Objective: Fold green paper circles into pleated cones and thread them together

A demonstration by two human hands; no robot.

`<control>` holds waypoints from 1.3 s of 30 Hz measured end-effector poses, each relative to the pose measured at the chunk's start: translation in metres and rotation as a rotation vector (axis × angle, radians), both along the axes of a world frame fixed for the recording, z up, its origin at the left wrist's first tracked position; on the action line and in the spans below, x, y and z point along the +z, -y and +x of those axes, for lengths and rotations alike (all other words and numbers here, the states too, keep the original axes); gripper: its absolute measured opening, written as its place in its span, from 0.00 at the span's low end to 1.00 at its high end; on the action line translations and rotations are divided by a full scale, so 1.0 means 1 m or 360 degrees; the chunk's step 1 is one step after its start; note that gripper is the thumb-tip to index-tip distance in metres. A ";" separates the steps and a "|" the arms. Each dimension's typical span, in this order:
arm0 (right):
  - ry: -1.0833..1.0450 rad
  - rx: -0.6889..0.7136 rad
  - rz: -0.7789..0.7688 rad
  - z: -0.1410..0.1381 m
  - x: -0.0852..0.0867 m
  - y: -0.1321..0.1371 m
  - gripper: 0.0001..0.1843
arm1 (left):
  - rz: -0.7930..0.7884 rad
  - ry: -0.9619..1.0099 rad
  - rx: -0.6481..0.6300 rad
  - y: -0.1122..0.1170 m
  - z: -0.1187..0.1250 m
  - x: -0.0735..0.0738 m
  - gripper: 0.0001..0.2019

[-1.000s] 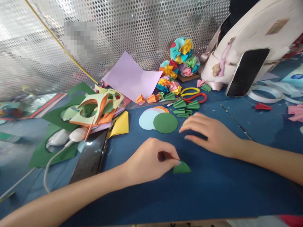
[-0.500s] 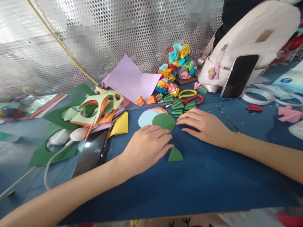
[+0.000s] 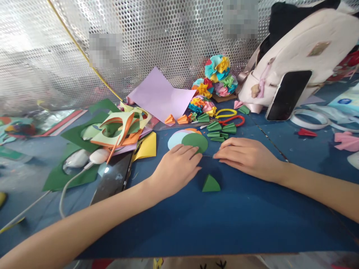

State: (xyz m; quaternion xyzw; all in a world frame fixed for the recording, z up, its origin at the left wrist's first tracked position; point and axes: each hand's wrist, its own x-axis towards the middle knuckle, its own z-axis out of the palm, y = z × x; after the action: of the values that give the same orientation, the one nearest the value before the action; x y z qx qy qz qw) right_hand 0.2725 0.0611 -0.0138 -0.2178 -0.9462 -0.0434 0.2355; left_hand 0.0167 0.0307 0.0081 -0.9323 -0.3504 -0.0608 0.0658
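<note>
My left hand (image 3: 175, 170) lies flat on the blue table, fingers stretched out, their tips on the near edge of a green paper circle (image 3: 195, 142). That circle tops a small stack of paper circles, light blue (image 3: 174, 140) and orange among them. My right hand (image 3: 248, 157) rests just right of the stack, fingers extended and close together, tips beside the green circle. A folded green paper wedge (image 3: 210, 184) lies free on the table below both hands. Several more folded green wedges (image 3: 220, 130) sit behind the circles.
Cut paper scraps (image 3: 117, 129), a yellow sheet (image 3: 147, 146), a dark phone (image 3: 113, 179) and a white charger with cable (image 3: 84, 158) lie left. Scissors (image 3: 231, 117), paper flower balls (image 3: 215, 76), a lilac sheet (image 3: 161, 95), a white bag (image 3: 303, 48) with a phone (image 3: 287, 95) stand behind.
My left hand let go of the folded green wedge and moved up to the green circle. My right hand shifted slightly toward the circle stack.
</note>
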 end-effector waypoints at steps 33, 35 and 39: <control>0.0163 -0.0114 -0.0041 -0.013 0.001 0.017 0.05 | -0.0459 0.0439 0.0082 0.000 0.010 -0.003 0.03; 0.0167 -0.0111 -0.0042 -0.015 0.000 0.018 0.05 | -0.0489 0.0464 0.0093 0.000 0.011 -0.004 0.03; 0.0204 -0.0143 0.0022 -0.017 0.000 0.020 0.08 | -0.0606 0.0550 0.0096 0.001 0.015 -0.005 0.02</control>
State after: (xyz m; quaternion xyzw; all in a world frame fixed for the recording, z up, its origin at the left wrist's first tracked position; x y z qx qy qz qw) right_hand 0.2550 0.0407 -0.0143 -0.2553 -0.9482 -0.0742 0.1737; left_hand 0.0317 0.0296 0.0032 -0.8928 -0.3893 -0.1501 -0.1698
